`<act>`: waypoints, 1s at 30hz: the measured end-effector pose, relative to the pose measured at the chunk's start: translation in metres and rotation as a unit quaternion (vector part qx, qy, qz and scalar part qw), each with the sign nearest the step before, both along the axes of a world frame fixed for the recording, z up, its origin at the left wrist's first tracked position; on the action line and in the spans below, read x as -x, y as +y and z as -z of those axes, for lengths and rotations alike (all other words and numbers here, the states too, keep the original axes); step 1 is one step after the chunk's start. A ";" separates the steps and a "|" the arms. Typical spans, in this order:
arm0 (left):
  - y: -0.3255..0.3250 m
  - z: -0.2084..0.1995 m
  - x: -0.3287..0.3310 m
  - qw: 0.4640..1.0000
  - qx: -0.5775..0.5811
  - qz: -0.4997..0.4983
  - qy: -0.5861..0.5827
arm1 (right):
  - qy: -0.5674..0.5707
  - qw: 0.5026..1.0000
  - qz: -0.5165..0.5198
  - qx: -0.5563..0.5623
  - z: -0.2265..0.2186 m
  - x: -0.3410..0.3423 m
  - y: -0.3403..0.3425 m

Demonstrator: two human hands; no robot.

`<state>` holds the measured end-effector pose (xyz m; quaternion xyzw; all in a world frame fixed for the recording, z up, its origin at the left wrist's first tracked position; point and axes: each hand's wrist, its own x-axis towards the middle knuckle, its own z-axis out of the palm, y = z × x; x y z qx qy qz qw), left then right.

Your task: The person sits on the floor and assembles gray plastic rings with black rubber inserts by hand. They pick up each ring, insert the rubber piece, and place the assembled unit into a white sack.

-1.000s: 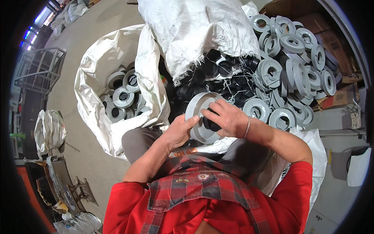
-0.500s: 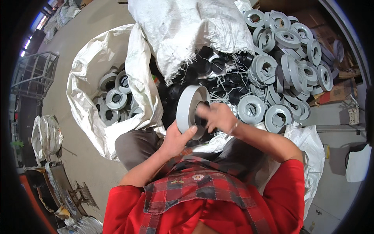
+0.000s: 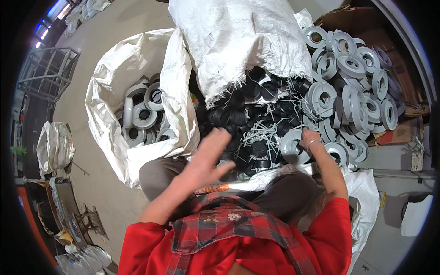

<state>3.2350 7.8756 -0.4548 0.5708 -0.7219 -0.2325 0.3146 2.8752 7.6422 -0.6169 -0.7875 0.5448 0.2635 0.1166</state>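
A grey ring is touched at its right rim by the right hand, whose fingers are bent over the edge beside the central hole. Whether the rim is firmly pinched between thumb and fingers cannot be told, since the thumb is partly hidden. The ring lies to the left of that hand, face up, at the right near part of a spread of black round parts. A thin bracelet is worn on the right wrist.

Nothing is held by the left hand; it is blurred, with the thumb spread away from the fingers, and is held over the left near side of the black parts, well apart from the grey ring. Thin pale sticks are scattered among the black parts, between the two hands.

On the far side, the black parts are partly covered by the frayed edge of a large white sack. To the left, more grey rings are held in an open white bag. To the right, beyond the right hand, a tall heap of grey rings is piled near brown cardboard.
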 end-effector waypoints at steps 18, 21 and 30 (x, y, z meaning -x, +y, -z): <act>-0.028 0.053 0.012 0.788 -0.243 -0.332 0.458 | -0.335 0.921 -0.053 0.192 0.008 -0.180 -0.040; -0.026 0.063 0.018 0.754 -0.206 -0.356 0.513 | -0.463 0.876 -0.079 0.111 -0.039 -0.178 0.006; -0.019 0.042 0.039 0.664 -0.231 -0.199 0.683 | -0.612 0.775 -0.026 -0.155 -0.123 -0.161 0.092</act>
